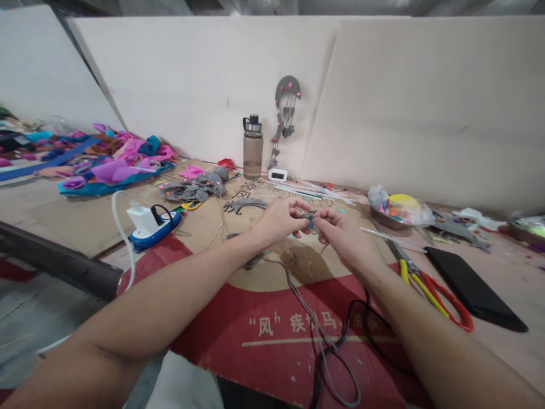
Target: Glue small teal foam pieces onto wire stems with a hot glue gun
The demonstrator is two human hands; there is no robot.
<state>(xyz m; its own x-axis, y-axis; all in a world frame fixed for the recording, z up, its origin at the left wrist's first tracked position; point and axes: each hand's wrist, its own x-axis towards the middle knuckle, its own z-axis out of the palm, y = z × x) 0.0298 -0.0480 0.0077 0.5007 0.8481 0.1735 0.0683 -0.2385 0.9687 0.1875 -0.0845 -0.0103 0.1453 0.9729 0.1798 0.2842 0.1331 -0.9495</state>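
Above the cardboard on the table, my left hand (286, 220) and my right hand (336, 230) meet, fingertips nearly touching. Between them is a small dark grey piece (309, 217), pinched by the fingers of both hands; its details are too small to make out. A grey cord (292, 278) runs below the hands over the red and tan cardboard (255, 284). Just behind my left hand lies a flat grey curved felt piece (244, 203).
Scissors (426, 284) and a black phone (474, 287) lie at the right, near a metal bowl (395, 220). A bottle (253, 149) and small clock (277, 175) stand behind. At left are a blue power strip (155, 232) and colourful felt scraps (114, 165).
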